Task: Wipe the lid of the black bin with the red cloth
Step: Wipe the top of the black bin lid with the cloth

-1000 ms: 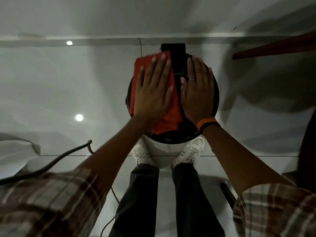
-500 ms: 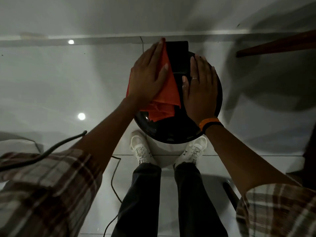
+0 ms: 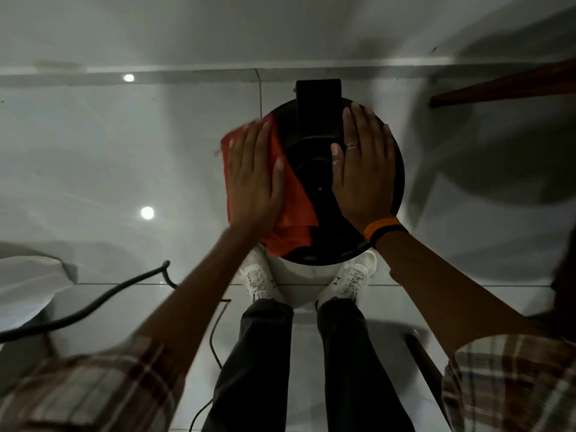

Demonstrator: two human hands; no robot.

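The black bin stands on the floor in front of my feet, its round black lid (image 3: 318, 169) seen from above with a rectangular hinge block at the far side. The red cloth (image 3: 296, 201) lies over the lid's left part and hangs past its left rim. My left hand (image 3: 255, 176) is flat on the cloth, fingers spread, pressing it against the lid. My right hand (image 3: 363, 169) lies flat on the lid's right half, fingers apart, with a ring and an orange and black wristband.
Glossy white floor tiles surround the bin, with a wall close behind it. A black cable (image 3: 93, 307) curls on the floor at the left beside something white (image 3: 28, 285). A dark wooden bar (image 3: 505, 85) juts in at the upper right. My white shoes (image 3: 258, 280) touch the bin's base.
My left hand has slid the red cloth from the lid's far middle down and to the left rim. The right hand has stayed flat on the lid's right half.
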